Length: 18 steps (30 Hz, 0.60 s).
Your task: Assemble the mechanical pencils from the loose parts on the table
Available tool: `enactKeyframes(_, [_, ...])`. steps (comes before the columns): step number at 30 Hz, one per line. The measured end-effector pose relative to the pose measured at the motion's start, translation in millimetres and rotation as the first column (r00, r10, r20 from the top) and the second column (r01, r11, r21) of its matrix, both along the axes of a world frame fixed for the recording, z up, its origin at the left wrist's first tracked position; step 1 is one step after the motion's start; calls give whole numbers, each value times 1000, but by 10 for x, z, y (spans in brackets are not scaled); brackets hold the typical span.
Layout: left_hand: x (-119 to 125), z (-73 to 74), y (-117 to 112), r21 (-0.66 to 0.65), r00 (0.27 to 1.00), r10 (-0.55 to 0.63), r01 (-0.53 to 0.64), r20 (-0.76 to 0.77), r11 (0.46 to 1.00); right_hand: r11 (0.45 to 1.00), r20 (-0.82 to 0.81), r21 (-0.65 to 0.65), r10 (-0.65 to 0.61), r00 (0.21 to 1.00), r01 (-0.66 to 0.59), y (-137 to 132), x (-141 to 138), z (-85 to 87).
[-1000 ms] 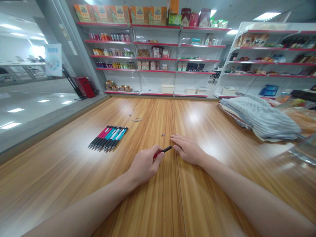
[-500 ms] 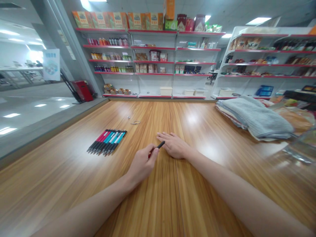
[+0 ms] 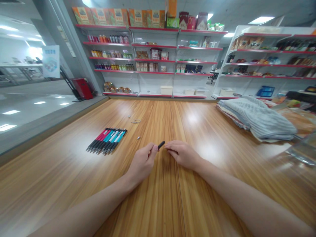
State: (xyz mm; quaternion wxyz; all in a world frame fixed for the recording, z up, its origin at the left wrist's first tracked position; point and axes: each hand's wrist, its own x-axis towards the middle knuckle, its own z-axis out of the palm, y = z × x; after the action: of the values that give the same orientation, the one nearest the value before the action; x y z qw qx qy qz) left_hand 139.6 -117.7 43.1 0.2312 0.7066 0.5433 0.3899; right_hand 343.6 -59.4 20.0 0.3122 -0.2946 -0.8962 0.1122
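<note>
In my left hand [image 3: 143, 161] is a pen [image 3: 161, 144], gripped with the fingers wrapped round it. Its black end sticks out past my thumb towards the right; the rest is hidden in the hand. My right hand [image 3: 182, 153] rests low over the wood just right of that end, fingers loosely bent and thumb apart from them. I see nothing held in it. A small silvery cone-shaped piece [image 3: 138, 137] lies on the table beyond my left hand. To the left, several pens [image 3: 106, 141] with red, teal and black parts lie side by side in a row.
Farther back on the wooden table [image 3: 197, 125] lie a thin looped strip [image 3: 135, 121] and a tiny metal bit [image 3: 129, 116]. Folded cloths [image 3: 256, 117] are stacked at right, beside a clear container [image 3: 304, 148]. Stocked shelves [image 3: 154, 61] stand behind the table.
My right hand has lifted from lying flat, drawn slightly right and bent its fingers. The silvery piece now shows on the table beyond my left hand. My left hand keeps the pen.
</note>
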Motion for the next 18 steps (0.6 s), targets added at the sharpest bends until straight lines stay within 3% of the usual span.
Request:
enactKeyframes(6, [4,-12,10,-18,990,32,-29,135,999,999,-3,-5,-47,999,47,39,42,27])
enactKeyframes(12, [-5,-23,14,-12,996,51,-50,68,999,999,100,-4,-45,994,46,-36,4,42])
enactKeyframes(15, [44,-41,14,-5,988,30,-29,154,1000,999,175,11,-42,984,40,-42,-78,56])
enactKeyframes(18, [130,-66,-16,96,977,-37,17,208,995,999,277,19,29,961,-35,64,-274,51])
